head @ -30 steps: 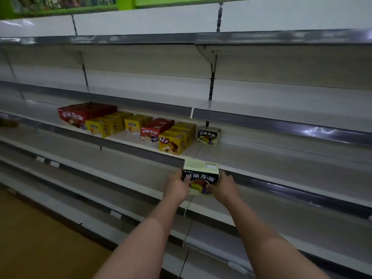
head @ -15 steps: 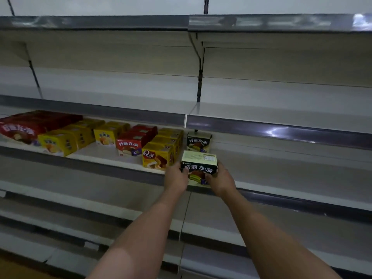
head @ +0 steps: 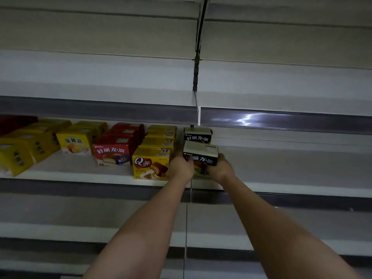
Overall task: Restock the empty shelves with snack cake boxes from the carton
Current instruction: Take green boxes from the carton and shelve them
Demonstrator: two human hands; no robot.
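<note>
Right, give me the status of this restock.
Done: rows of yellow and red snack cake boxes stand on the white shelf. In hand: both hands, left hand and right hand, hold a black snack cake box at the row's right end. Left: the bare shelves around.

The held box (head: 201,156) sits at the shelf (head: 281,184) front edge, between the left hand (head: 181,169) at its 9 o'clock and the right hand (head: 220,170) at its 3 o'clock. A like box (head: 197,135) stands just behind it, at 12 o'clock. Just beside the left hand, at 9 o'clock, a row of Q boxes (head: 152,165) runs front to back. Further toward 9 o'clock come a row with a cake picture (head: 112,153), then more rows (head: 74,142) toward the shelf's left end. Other shelves lie above and below.
</note>
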